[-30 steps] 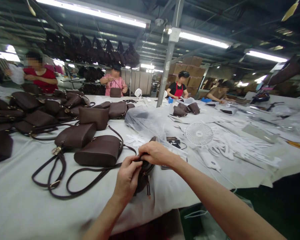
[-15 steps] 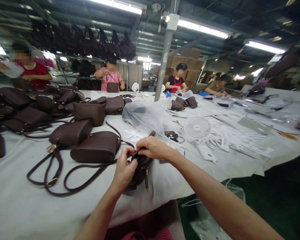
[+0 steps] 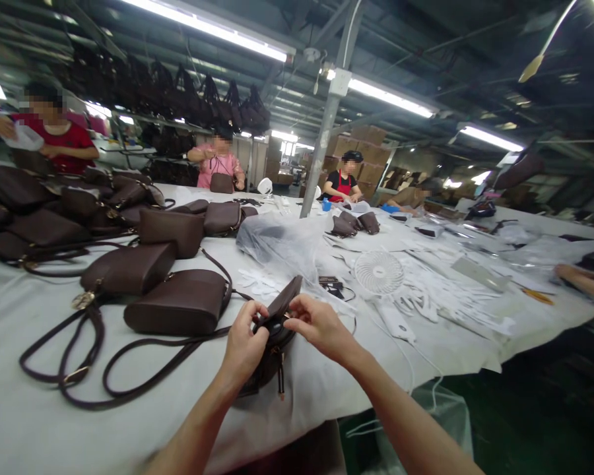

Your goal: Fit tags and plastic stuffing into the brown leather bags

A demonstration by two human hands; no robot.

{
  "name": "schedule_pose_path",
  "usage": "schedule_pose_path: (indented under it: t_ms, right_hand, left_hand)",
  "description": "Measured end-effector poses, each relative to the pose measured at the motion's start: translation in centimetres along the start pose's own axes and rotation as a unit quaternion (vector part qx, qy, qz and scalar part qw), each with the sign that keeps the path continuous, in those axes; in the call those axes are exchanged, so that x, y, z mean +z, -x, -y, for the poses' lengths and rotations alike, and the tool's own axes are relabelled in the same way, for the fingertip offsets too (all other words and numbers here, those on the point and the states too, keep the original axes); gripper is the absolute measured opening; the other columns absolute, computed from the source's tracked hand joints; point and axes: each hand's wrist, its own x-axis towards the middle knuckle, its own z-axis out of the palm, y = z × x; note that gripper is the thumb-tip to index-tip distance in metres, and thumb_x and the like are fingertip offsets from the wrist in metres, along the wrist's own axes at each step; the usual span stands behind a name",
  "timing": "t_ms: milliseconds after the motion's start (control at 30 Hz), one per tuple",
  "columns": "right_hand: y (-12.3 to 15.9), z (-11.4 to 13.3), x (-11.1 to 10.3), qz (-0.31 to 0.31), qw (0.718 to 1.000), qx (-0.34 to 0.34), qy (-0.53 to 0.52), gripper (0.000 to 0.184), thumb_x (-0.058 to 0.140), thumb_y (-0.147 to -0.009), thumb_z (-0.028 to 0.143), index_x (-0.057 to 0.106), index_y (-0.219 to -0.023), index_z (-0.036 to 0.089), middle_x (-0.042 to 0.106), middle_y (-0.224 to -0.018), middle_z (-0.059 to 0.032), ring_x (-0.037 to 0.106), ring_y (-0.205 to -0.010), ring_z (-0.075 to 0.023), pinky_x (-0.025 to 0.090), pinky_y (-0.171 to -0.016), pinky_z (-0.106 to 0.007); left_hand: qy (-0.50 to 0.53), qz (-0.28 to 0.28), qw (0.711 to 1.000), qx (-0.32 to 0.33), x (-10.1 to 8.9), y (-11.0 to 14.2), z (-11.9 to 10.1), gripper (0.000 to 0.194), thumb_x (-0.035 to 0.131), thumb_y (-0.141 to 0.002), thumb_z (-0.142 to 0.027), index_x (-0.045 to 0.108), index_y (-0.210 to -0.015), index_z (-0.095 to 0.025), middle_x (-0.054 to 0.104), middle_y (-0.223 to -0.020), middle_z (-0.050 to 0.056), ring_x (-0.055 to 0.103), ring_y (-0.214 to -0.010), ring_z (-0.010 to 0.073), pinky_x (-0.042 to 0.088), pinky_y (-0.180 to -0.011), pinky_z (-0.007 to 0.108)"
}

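A small dark brown handbag point(image 3: 270, 359) stands at the front of the table, with a thin zip pull hanging down its side. My left hand point(image 3: 246, 340) is closed, its thumb and fingers pinching the bag's top edge. On the other side of the opening, my right hand point(image 3: 321, 328) pinches at the top of the bag, where a small gold-coloured bit shows by the fingertips. A dark flap or panel rises between the two hands. To the left lie a brown bag point(image 3: 178, 302) and a strap point(image 3: 143, 396) looped across the white cloth.
More brown bags point(image 3: 44, 227) are heaped at the left. Behind my hands are clear plastic point(image 3: 277, 241), a white fan point(image 3: 380, 274) with a cable, and white strips point(image 3: 455, 303). A post point(image 3: 321, 138) rises beyond. Several people work around the table; one person's arm point(image 3: 581, 280) reaches in at right.
My right hand has shifted right and down, apart from my left hand. The bag's top panel now stands up between them. The view has turned slightly, and an arm has come in at right.
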Motion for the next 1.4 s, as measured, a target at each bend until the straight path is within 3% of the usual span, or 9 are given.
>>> schedule_pose_path:
  t_ms: [133, 367, 633, 767, 900, 1000, 1133, 1233, 1400]
  right_hand:
    - [-0.5, 0.9, 0.3, 0.032, 0.994, 0.062, -0.082, 0.018, 0.062, -0.076, 0.034, 0.06, -0.082, 0.018, 0.056, -0.063, 0.0026, 0.054, -0.058, -0.013, 0.04, -0.053, -0.025]
    - [-1.3, 1.0, 0.9, -0.031, 0.984, 0.11, -0.139, 0.026, 0.068, -0.065, 0.041, 0.056, -0.062, 0.018, 0.049, -0.058, 0.0042, 0.043, -0.057, -0.0106, 0.032, -0.055, -0.025]
    - [-1.1, 3.0, 1.3, -0.128, 0.976, 0.091, 0.151, 0.015, 0.061, -0.071, 0.022, 0.051, -0.061, 0.02, 0.053, -0.058, 0.0038, 0.048, -0.059, -0.0127, 0.032, -0.057, -0.026]
    - [-0.7, 3.5, 1.5, -0.09, 0.98, 0.175, -0.009, 0.017, 0.059, -0.075, 0.022, 0.047, -0.063, 0.02, 0.055, -0.052, 0.0041, 0.055, -0.052, -0.0123, 0.036, -0.053, -0.023]
    - [0.0, 3.8, 1.5, -0.005, 0.932, 0.235, -0.278, 0.023, 0.069, -0.069, 0.032, 0.052, -0.069, 0.017, 0.054, -0.057, 0.0037, 0.05, -0.048, -0.0072, 0.029, -0.044, -0.018]
    - [0.6, 4.0, 1.3, 0.004, 0.92, 0.223, -0.323, 0.032, 0.077, -0.061, 0.036, 0.053, -0.071, 0.016, 0.053, -0.061, 0.0043, 0.044, -0.047, -0.0041, 0.022, -0.04, -0.015]
    - [0.8, 4.0, 1.5, -0.006, 0.94, 0.213, -0.265, 0.03, 0.07, -0.067, 0.04, 0.049, -0.071, 0.018, 0.052, -0.064, 0.0038, 0.045, -0.05, -0.0066, 0.026, -0.042, -0.018]
    - [0.8, 3.9, 1.9, -0.065, 0.988, 0.133, -0.042, 0.02, 0.062, -0.071, 0.03, 0.046, -0.067, 0.021, 0.048, -0.061, 0.0044, 0.045, -0.055, -0.0109, 0.03, -0.049, -0.022]
    - [1.2, 3.6, 2.0, -0.16, 0.958, 0.03, 0.238, 0.015, 0.058, -0.074, 0.021, 0.047, -0.065, 0.021, 0.052, -0.063, 0.0002, 0.044, -0.064, -0.0153, 0.029, -0.058, -0.027]
  left_hand:
    - [-0.018, -0.007, 1.0, 0.005, 0.2, 0.2, -0.1, 0.02, 0.043, -0.062, -0.012, 0.05, -0.078, -0.022, 0.052, -0.08, -0.001, 0.051, -0.076, 0.017, 0.041, -0.065, 0.026]
    - [-0.083, -0.033, 0.994, 0.06, 0.9, 1.0, -0.7, 0.023, 0.04, -0.063, -0.008, 0.048, -0.078, -0.023, 0.053, -0.081, 0.001, 0.051, -0.081, 0.0194, 0.041, -0.073, 0.031]
    - [-0.112, -0.088, 0.986, 0.089, 2.1, 1.7, -1.2, 0.027, 0.04, -0.061, -0.002, 0.044, -0.078, -0.024, 0.053, -0.09, 0.003, 0.052, -0.092, 0.0211, 0.042, -0.082, 0.035]
    - [-0.108, -0.102, 0.986, 0.079, 2.6, 1.9, -1.1, 0.027, 0.043, -0.063, -0.002, 0.046, -0.079, -0.023, 0.055, -0.103, 0.005, 0.053, -0.099, 0.0215, 0.044, -0.085, 0.036]
    - [-0.107, -0.113, 0.985, 0.073, 2.6, 2.0, -1.1, 0.027, 0.043, -0.064, -0.001, 0.047, -0.079, -0.023, 0.055, -0.107, 0.006, 0.053, -0.107, 0.0226, 0.045, -0.089, 0.037]
    - [-0.101, -0.101, 0.987, 0.069, 2.4, 1.7, -1.2, 0.028, 0.042, -0.064, 0.0, 0.049, -0.079, -0.023, 0.055, -0.109, 0.006, 0.053, -0.109, 0.0228, 0.045, -0.089, 0.038]
    - [-0.091, -0.09, 0.99, 0.067, 2.5, 1.4, -1.3, 0.026, 0.044, -0.064, -0.001, 0.048, -0.078, -0.023, 0.056, -0.105, 0.006, 0.054, -0.105, 0.0232, 0.045, -0.089, 0.039]
    - [-0.072, -0.083, 0.992, 0.065, 2.7, 1.4, -1.3, 0.026, 0.045, -0.065, -0.002, 0.05, -0.08, -0.023, 0.056, -0.104, 0.006, 0.053, -0.106, 0.0231, 0.044, -0.091, 0.039]
    - [-0.029, -0.073, 0.993, 0.088, 2.6, 1.7, -1.1, 0.023, 0.045, -0.067, -0.004, 0.052, -0.08, -0.022, 0.056, -0.099, 0.005, 0.054, -0.103, 0.0214, 0.043, -0.092, 0.036]
